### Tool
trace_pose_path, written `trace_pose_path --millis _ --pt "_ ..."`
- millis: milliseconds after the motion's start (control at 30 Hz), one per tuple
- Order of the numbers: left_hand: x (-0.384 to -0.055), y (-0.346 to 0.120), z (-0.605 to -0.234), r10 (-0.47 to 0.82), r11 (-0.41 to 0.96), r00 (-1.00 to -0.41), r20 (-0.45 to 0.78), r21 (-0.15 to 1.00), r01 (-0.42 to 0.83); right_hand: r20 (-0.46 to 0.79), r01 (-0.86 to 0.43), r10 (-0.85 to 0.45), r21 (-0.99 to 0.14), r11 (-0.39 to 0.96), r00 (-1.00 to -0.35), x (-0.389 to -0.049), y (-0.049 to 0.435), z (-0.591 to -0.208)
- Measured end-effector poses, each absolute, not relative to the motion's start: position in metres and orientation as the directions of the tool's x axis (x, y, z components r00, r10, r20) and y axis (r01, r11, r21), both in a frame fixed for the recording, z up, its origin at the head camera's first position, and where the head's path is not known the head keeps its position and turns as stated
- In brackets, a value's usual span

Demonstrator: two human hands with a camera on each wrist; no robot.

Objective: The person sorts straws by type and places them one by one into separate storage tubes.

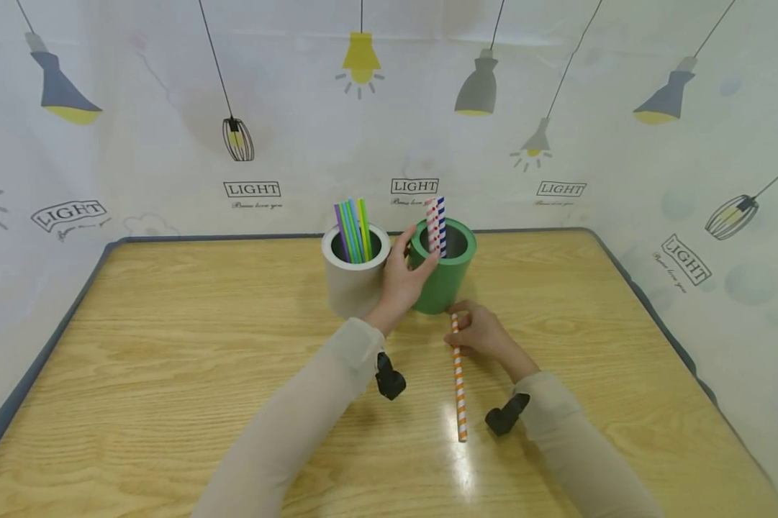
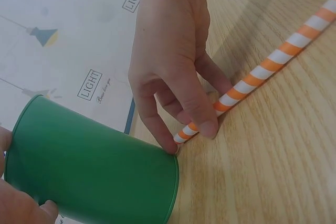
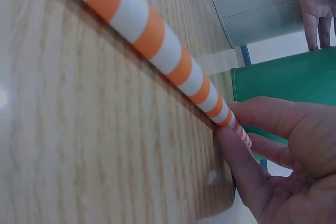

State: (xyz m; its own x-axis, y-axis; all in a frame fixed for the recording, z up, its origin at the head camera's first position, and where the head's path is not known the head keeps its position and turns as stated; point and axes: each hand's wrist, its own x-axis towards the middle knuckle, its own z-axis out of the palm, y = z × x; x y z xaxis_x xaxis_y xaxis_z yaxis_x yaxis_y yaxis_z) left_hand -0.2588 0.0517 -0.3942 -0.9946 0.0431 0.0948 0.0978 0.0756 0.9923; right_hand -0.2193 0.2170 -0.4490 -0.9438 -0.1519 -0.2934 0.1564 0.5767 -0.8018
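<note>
An orange-and-white striped paper straw point(image 1: 459, 388) lies lengthwise on the table in the head view. My right hand point(image 1: 486, 332) pinches its far end between thumb and fingers, close to the base of a green cup point(image 1: 442, 280). Up at that cup's rim, my left hand point(image 1: 404, 280) grips its left side, the thumb in front. Pink-dotted and blue-striped paper straws point(image 1: 441, 226) stand inside the green cup. In the left wrist view the right-hand fingers point(image 2: 197, 106) show on the striped straw point(image 2: 278, 59), one fingertip by the green cup's bottom edge.
Just left of the green cup stands a light grey cup point(image 1: 353, 288) holding several coloured straws point(image 1: 355, 234). Behind both, a white backdrop point(image 1: 298, 93) printed with lamps rises from the wooden table's point(image 1: 188, 345) back edge and continues along the sides.
</note>
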Motion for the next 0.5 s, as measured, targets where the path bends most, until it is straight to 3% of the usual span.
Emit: trace_pose_path --millis 500 --pt "-0.2598 0.0515 -0.3966 0.041 0.072 -0.995 0.096 0.992 0.099 -0.265 0.125 -0.193 -0.836 0.535 -0.945 -0.2182 0.2238 -0.4445"
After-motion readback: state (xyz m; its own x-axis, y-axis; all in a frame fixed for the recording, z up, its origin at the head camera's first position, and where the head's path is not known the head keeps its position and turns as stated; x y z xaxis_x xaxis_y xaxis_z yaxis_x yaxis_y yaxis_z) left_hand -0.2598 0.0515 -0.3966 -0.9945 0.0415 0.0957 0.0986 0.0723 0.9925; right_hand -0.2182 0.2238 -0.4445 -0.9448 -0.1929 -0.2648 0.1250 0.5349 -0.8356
